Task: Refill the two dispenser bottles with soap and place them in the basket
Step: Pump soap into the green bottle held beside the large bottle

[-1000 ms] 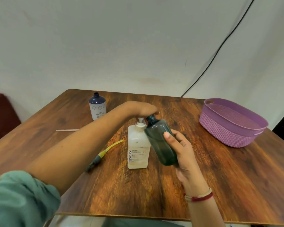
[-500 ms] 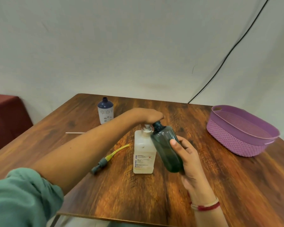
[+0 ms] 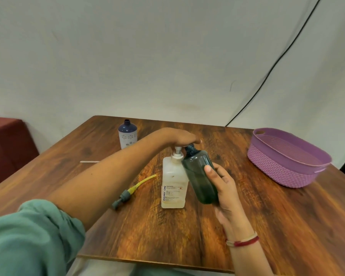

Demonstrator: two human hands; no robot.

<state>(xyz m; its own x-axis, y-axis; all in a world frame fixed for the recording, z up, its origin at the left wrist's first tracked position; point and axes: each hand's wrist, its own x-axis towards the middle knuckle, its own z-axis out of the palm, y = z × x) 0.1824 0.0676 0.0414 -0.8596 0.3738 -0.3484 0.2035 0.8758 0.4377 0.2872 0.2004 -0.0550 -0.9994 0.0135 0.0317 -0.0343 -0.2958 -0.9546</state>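
Note:
A white soap pump bottle stands mid-table. My left hand lies flat on top of its pump head, fingers together. My right hand grips a dark green dispenser bottle, capless and tilted, with its open neck right at the pump's spout under my left palm. A second dispenser bottle, dark blue on top and white with a flower print, stands open at the far left. The purple woven basket sits at the right with nothing visible inside.
A grey pump cap with a yellow tube lies on the wooden table left of the soap bottle. A thin white tube lies further left. A dark red seat stands beyond the table's left edge. A black cable runs down the wall.
Both hands keep their hold at the pump and the green bottle. The view has shifted so the whole scene sits lower and further right in frame.

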